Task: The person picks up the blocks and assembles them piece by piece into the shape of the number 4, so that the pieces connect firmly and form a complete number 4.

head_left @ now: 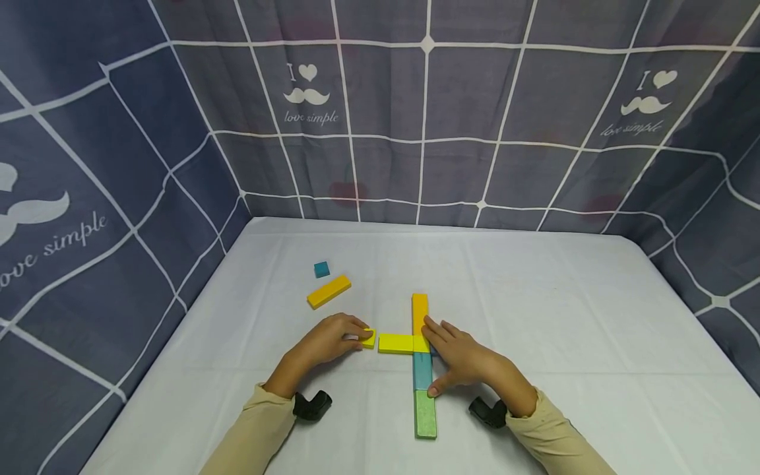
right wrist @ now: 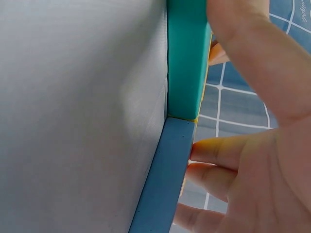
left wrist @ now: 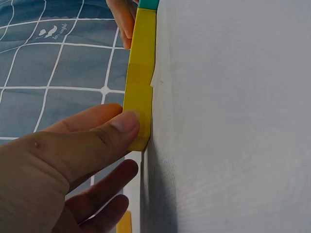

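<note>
My left hand [head_left: 332, 338] pinches a small yellow block [head_left: 369, 339] between thumb and fingertips, just left of a longer yellow block [head_left: 395, 344]. In the left wrist view the thumb lies on the pinched yellow block [left wrist: 141, 104]. My right hand [head_left: 466, 356] spreads over the right side of a cross-like row of blocks. Its fingertips touch near the orange block [head_left: 419, 310], and its thumb is at the joint of the teal block [head_left: 423, 371] and green block [head_left: 425, 415]. A blue block [right wrist: 163, 174], mostly hidden in the head view, lies beneath that hand's fingers.
Toward the back left, a loose orange block [head_left: 329, 291] and a small blue block [head_left: 321, 269] lie on the white tablecloth [head_left: 534, 290]. A dark checked curtain [head_left: 380, 99] stands around the table. Each wrist carries a black camera [head_left: 313, 406].
</note>
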The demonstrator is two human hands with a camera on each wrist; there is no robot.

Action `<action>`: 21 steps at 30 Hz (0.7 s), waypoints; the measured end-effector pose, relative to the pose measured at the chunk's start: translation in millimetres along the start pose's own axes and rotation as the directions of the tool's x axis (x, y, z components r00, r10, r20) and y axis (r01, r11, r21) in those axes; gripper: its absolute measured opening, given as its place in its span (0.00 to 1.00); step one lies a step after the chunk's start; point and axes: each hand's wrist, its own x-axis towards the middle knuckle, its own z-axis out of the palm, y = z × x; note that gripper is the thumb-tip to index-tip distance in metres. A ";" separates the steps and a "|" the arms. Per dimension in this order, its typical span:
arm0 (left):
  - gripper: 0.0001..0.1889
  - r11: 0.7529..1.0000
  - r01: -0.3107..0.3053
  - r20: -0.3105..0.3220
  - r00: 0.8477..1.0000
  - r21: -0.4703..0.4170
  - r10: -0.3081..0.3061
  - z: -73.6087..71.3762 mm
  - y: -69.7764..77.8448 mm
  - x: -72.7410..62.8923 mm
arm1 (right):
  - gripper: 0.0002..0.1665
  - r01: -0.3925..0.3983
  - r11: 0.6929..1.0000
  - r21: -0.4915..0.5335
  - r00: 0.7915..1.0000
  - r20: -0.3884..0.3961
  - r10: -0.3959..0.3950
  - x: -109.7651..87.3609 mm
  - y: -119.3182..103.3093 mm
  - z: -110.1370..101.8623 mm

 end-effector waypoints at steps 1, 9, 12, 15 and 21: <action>0.15 1.000 -0.001 0.008 1.000 0.001 0.001 0.0 -0.2 0.2 | 0.67 0.000 1.000 -0.001 1.000 0.000 0.000 0.1 -0.2 0.0; 0.15 1.000 -0.006 0.027 1.000 -0.001 0.006 -1.2 2.3 0.3 | 0.67 -0.005 1.000 0.003 1.000 0.003 0.005 0.7 -0.3 0.3; 0.15 1.000 -0.012 0.023 1.000 -0.011 0.012 -1.0 3.3 0.4 | 0.67 -0.005 1.000 -0.002 1.000 0.004 0.005 1.1 0.3 0.7; 0.15 1.000 -0.006 0.023 1.000 -0.014 0.006 -0.8 3.8 0.4 | 0.67 -0.004 1.000 -0.005 1.000 0.004 0.004 1.3 0.6 0.8; 0.15 0.999 0.020 0.026 0.999 -0.036 -0.019 0.5 6.1 0.8 | 0.67 -0.008 1.000 0.000 1.000 0.008 0.008 1.0 -0.5 -0.2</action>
